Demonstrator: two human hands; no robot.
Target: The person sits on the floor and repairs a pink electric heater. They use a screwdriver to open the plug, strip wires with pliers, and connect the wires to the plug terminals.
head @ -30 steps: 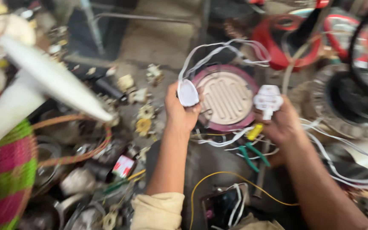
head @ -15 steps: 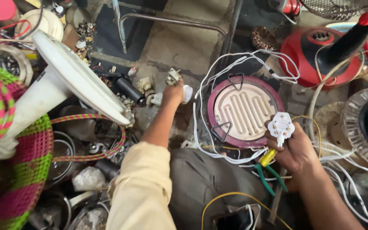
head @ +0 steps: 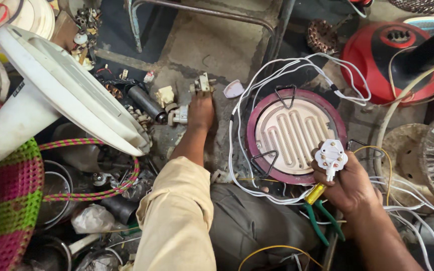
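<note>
Closest to me, I am seeing my right hand (head: 350,185) curling shut around an opened white plug (head: 331,156), its pins and screws facing up, with a yellow-handled screwdriver (head: 315,193) and green-handled pliers (head: 322,221) tucked under the same palm. Just beyond that hand, a round heating plate (head: 292,135) with a dark red rim is lying on the floor, and a white cable (head: 257,95) is looping around it.

Farther out, my left arm in a cream sleeve (head: 177,221) is stretching forward. My left hand (head: 200,109) is pressing down among small parts on the concrete floor (head: 217,45), fingers bent and touching a small white switch part (head: 203,84); I cannot tell whether it is gripping anything. A white plug cover (head: 234,89) is lying just right of that hand. To the far left a white fan base (head: 61,95) is leaning, and at the far right a red fan base (head: 393,55) is sitting.
</note>
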